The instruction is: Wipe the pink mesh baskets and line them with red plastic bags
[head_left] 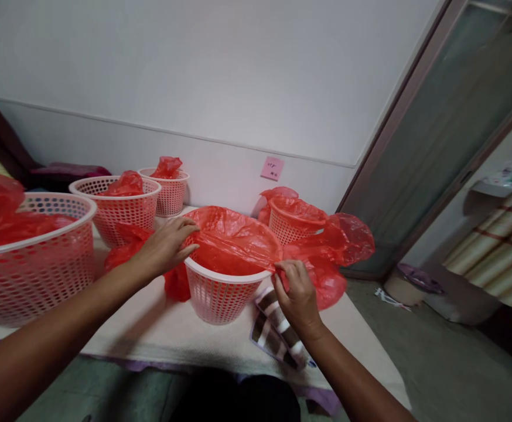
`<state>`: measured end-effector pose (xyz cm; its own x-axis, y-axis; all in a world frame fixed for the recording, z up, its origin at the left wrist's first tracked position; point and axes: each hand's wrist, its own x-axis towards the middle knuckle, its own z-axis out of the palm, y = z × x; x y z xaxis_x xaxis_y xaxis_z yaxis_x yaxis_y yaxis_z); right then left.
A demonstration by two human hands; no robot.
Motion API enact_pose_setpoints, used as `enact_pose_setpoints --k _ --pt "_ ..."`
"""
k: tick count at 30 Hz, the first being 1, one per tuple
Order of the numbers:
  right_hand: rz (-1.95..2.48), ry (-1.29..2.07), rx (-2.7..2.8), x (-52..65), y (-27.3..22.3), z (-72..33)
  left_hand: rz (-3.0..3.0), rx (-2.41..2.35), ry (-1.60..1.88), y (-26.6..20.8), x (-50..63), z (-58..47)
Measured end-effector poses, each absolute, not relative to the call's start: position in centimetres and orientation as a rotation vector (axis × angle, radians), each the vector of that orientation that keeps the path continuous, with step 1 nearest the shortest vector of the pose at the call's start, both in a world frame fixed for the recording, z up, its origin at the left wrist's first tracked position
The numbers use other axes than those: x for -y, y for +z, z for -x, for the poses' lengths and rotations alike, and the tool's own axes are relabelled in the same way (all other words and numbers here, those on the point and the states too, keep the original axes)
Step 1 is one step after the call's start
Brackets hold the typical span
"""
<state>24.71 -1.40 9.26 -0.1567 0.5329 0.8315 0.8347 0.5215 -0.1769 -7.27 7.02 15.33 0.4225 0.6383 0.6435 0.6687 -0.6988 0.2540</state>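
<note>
A red plastic bag [234, 231] lines the middle pink perforated basket [223, 302] and hangs over its back and sides. The bag's near edge stretches across the opening between my hands, leaving a stretch of the front rim bare. My left hand [170, 243] is at the basket's left rim, its thumb and fingers closed around the bag's edge. On the right, my right hand [295, 287] pinches the film just beside the rim. Loose red film bulges out to the right behind that hand.
Several more baskets with red bags stand on the white-covered table, including a large left basket [31, 275] and a back-right basket [289, 225]. A checked cloth [277, 331] lies at the front. A pink note [272, 168] is on the wall. A bin [409, 284] stands on the floor.
</note>
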Motion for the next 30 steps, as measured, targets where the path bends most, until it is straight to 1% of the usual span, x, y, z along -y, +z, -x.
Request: enact_pose_setpoints --k 4,8,10,16,20,24,30 --pt "1.14 -0.381 1.825 1.4 9.5 -24.4 2.658 1.19 -0.974 16.4 -8.6 6.7" --pt "1.116 -0.359 1.809 1.6 9.7 -24.3 2.618 1.214 -1.023 16.0 -8.5 6.6" --pt "1.1 -0.359 1.807 1.7 9.8 -24.2 2.564 1.233 -1.144 15.2 -7.9 6.7" --pt "1.076 -0.327 1.783 2.4 9.8 -23.5 2.19 1.275 -1.71 10.6 -5.1 6.1" --pt "1.056 -0.301 1.761 2.8 9.6 -23.2 1.984 1.253 -2.015 8.4 -4.3 5.3" --pt "1.04 -0.278 1.793 3.2 9.4 -23.0 1.893 1.22 -2.236 7.5 -3.9 4.8" --pt "1.034 -0.226 1.83 3.5 9.0 -22.8 1.86 1.167 -2.459 6.9 -3.2 4.3"
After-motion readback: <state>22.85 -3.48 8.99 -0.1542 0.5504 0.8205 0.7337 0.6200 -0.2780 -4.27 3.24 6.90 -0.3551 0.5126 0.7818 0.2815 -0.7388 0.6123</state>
